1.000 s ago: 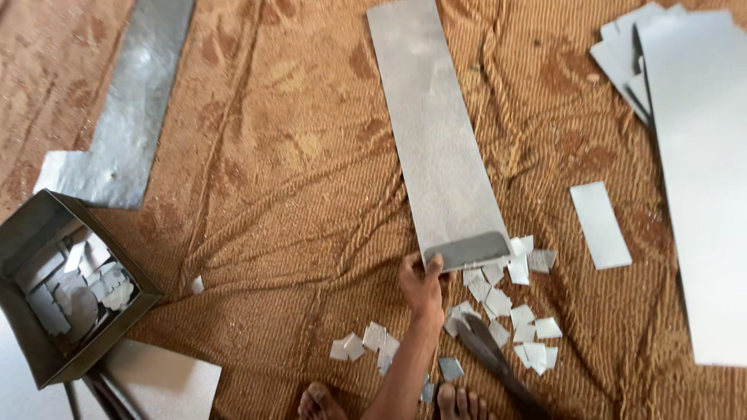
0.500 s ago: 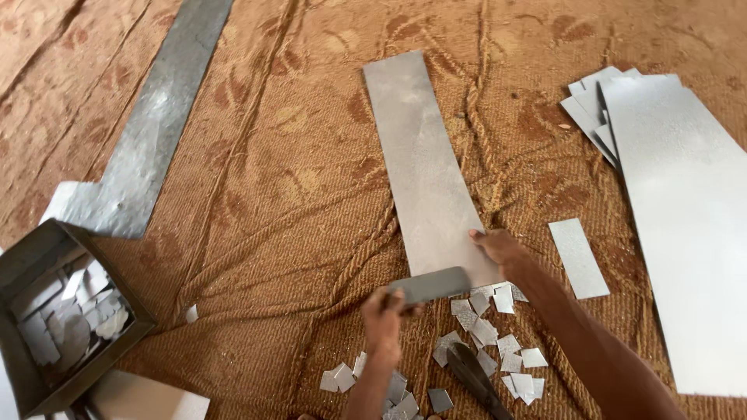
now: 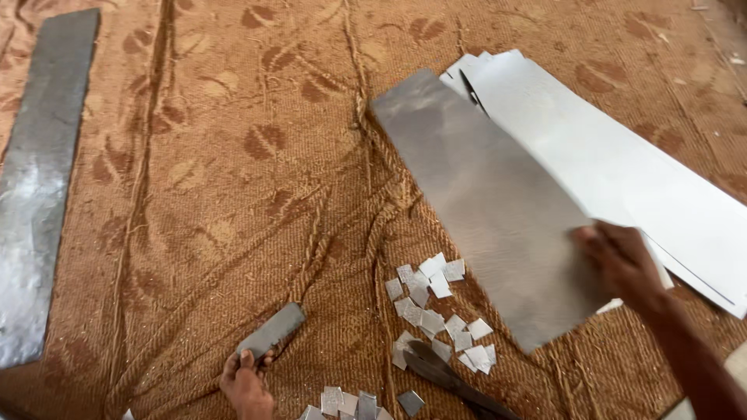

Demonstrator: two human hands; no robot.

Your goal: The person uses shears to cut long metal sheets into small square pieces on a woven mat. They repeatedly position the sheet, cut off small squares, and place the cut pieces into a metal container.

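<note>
The right hand (image 3: 622, 260) has moved onto the long metal sheet (image 3: 490, 202) and pinches its right edge, fingers closed on it; the sheet now lies slanted toward the stack of pale sheets (image 3: 622, 163), partly over it. The left hand (image 3: 247, 381), which held the sheet's curled end a moment ago, now grips a small strip (image 3: 272, 330) by its near end, apart from the sheet. Cut squares (image 3: 436, 303) lie between the hands on the cloth (image 3: 218, 155), snips (image 3: 443, 373) among them. A dark strip (image 3: 39, 179) lies far left.
</note>
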